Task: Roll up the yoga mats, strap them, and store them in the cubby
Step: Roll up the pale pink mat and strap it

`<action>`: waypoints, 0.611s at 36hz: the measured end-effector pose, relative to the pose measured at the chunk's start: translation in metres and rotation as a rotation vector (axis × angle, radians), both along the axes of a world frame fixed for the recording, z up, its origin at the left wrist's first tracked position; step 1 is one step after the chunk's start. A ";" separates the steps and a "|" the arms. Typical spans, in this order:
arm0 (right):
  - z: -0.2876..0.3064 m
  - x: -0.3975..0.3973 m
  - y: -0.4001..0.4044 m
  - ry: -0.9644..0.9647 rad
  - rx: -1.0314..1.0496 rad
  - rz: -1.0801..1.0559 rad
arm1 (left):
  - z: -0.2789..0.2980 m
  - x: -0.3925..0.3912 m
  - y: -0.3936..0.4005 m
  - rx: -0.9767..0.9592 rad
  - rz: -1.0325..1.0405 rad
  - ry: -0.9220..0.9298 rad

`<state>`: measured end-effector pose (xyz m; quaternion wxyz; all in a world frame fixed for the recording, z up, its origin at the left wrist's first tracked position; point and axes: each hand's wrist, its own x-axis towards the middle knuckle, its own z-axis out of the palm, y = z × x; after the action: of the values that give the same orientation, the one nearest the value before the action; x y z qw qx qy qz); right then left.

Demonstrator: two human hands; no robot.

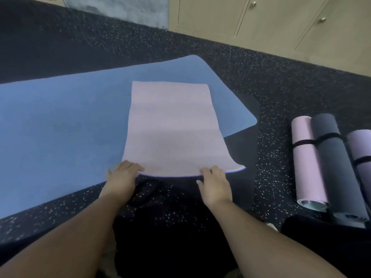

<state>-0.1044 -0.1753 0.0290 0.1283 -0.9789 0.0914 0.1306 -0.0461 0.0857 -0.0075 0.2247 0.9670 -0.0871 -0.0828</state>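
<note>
A pale pink yoga mat lies unrolled in front of me, across a flat blue mat and a dark mat underneath. Its near edge is lifted slightly and shows a blue underside. My left hand holds the near left corner, fingers curled over the edge. My right hand grips the near edge toward the right corner. A black strap lies on the floor between my hands, partly hidden.
Three rolled, strapped mats lie at the right: pink, dark grey and lilac. Beige cabinets with knobs stand at the back. The floor is black speckled rubber.
</note>
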 end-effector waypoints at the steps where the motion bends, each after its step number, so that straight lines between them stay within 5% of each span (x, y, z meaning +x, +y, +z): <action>1: -0.005 0.000 -0.001 -0.009 -0.026 0.008 | -0.001 -0.002 0.004 0.065 0.054 0.039; 9: -0.040 0.011 0.002 -0.010 -0.036 0.059 | -0.011 -0.009 0.008 0.236 0.068 0.043; 22: -0.073 0.015 0.006 -0.282 0.009 -0.058 | -0.057 -0.024 -0.034 0.123 -0.169 -0.431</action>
<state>-0.0893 -0.1689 -0.0439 0.1479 -0.9839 0.1001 -0.0114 -0.0702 0.0515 -0.0645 0.1338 0.9635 -0.2083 0.1017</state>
